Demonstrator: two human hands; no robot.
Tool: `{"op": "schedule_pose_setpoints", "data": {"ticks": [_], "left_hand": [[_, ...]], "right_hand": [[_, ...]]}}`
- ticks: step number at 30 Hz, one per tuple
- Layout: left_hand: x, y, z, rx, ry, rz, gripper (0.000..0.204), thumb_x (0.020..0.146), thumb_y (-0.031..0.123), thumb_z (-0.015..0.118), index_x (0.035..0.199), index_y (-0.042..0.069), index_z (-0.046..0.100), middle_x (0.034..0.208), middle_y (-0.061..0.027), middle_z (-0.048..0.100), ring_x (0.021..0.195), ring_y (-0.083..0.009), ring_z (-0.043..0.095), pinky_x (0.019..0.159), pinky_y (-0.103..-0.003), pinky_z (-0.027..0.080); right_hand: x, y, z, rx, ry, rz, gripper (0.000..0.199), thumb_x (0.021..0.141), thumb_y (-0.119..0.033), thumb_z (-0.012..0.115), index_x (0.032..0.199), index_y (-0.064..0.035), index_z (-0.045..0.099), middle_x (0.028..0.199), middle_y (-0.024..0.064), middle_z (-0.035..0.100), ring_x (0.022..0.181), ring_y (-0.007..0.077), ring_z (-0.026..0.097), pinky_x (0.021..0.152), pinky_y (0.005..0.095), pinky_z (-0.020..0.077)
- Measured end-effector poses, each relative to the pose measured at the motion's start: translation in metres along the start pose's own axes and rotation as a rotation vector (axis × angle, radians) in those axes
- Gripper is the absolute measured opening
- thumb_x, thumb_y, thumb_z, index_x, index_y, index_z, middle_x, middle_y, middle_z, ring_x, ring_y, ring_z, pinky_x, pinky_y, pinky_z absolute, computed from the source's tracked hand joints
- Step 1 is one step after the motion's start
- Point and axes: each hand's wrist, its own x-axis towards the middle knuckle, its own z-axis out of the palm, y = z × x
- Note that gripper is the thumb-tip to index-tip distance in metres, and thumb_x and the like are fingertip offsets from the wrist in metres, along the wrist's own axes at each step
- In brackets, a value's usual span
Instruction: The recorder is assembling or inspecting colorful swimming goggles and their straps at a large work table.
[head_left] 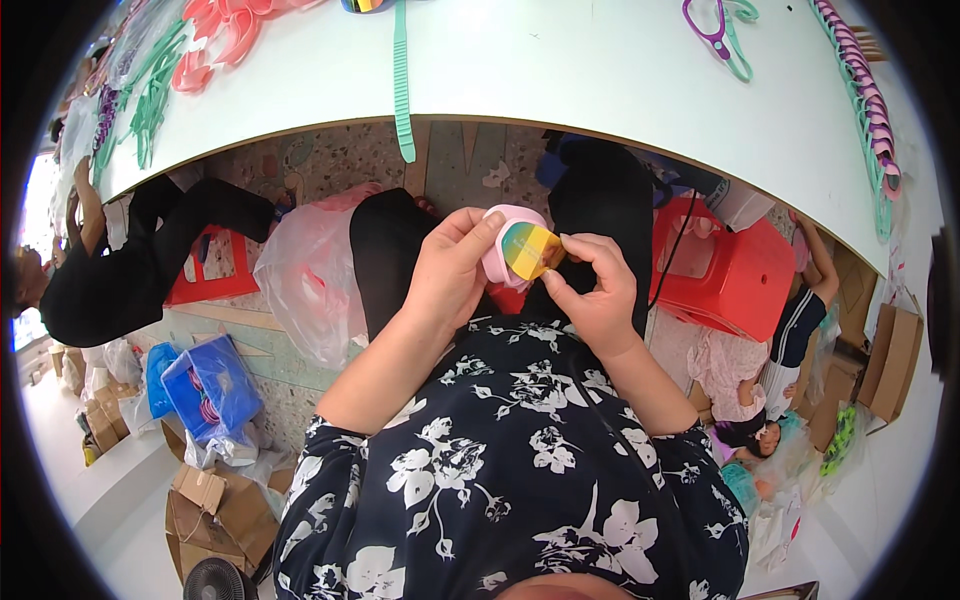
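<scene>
Pink swim goggles [497,262] with a shiny teal-and-yellow lens or film [533,250] are held up above my lap. My left hand [452,262] grips the pink rim from the left, its thumb on top. On the other side, the thumb and fingertips of my right hand [600,290] pinch the yellow edge. Whether that yellow part is a lens or a loose film, I cannot tell. A mint-green strap [402,90] hangs over the table edge beyond my hands, joined to a dark piece with a rainbow surface at the top of the view.
The white table [600,80] curves across ahead of me. Coral straps [228,35] and green straps [155,95] lie at its left, purple-and-teal goggles [712,30] at its right. A plastic bag [310,270] and red stools [725,275] flank my legs. People sit at both sides.
</scene>
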Motion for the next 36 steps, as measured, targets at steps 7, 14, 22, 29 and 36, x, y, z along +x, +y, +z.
{"op": "schedule_pose_setpoints", "data": {"ticks": [7, 14, 22, 29, 36], "left_hand": [[-0.001, 0.006, -0.004, 0.046, -0.090, -0.072, 0.022, 0.102, 0.020, 0.058, 0.105, -0.002, 0.059, 0.103, -0.0129, 0.066, 0.093, -0.0188, 0.068, 0.080, -0.035, 0.060], [-0.002, -0.003, -0.015, -0.096, -0.013, -0.064, 0.024, 0.101, 0.017, 0.059, 0.110, -0.005, 0.061, 0.114, -0.0169, 0.065, 0.098, -0.0232, 0.067, 0.086, -0.039, 0.055], [0.005, 0.004, -0.044, 1.636, 0.240, 0.932, 0.040, 0.086, 0.011, 0.070, 0.124, 0.002, 0.064, 0.132, -0.0256, 0.057, 0.111, -0.0395, 0.058, 0.094, -0.045, 0.049], [-0.026, 0.016, 0.000, 0.567, -0.192, 0.364, 0.039, 0.099, 0.005, 0.060, 0.137, 0.003, 0.057, 0.113, -0.0082, 0.068, 0.099, -0.0126, 0.065, 0.086, -0.026, 0.053], [-0.016, 0.001, -0.009, 0.431, -0.225, 0.251, 0.027, 0.098, 0.003, 0.059, 0.124, -0.001, 0.068, 0.115, -0.0098, 0.068, 0.104, -0.0145, 0.065, 0.089, -0.029, 0.054]], "right_hand": [[-0.004, 0.004, 0.000, 0.113, -0.014, 0.018, 0.042, 0.075, 0.004, 0.080, 0.114, 0.0017, 0.065, 0.112, 0.0130, 0.063, 0.097, 0.0187, 0.059, 0.088, 0.0300, 0.0493], [-0.002, -0.001, 0.001, 0.277, 0.043, 0.012, 0.045, 0.077, 0.005, 0.078, 0.119, 0.0027, 0.061, 0.118, 0.0128, 0.059, 0.104, 0.0190, 0.057, 0.095, 0.0315, 0.0468], [-0.007, 0.001, -0.003, 0.250, 0.091, 0.019, 0.044, 0.076, 0.004, 0.078, 0.117, 0.0023, 0.063, 0.116, 0.0133, 0.061, 0.102, 0.0193, 0.059, 0.092, 0.0311, 0.0489], [-0.006, -0.001, -0.003, 0.129, 0.112, 0.000, 0.041, 0.072, -0.002, 0.083, 0.110, -0.0010, 0.068, 0.107, 0.0127, 0.068, 0.098, 0.0234, 0.065, 0.087, 0.0326, 0.0526], [-0.013, 0.001, -0.010, 0.127, 0.035, 0.013, 0.043, 0.075, 0.002, 0.081, 0.115, 0.0014, 0.066, 0.112, 0.0126, 0.062, 0.098, 0.0181, 0.060, 0.089, 0.0296, 0.0495]]}}
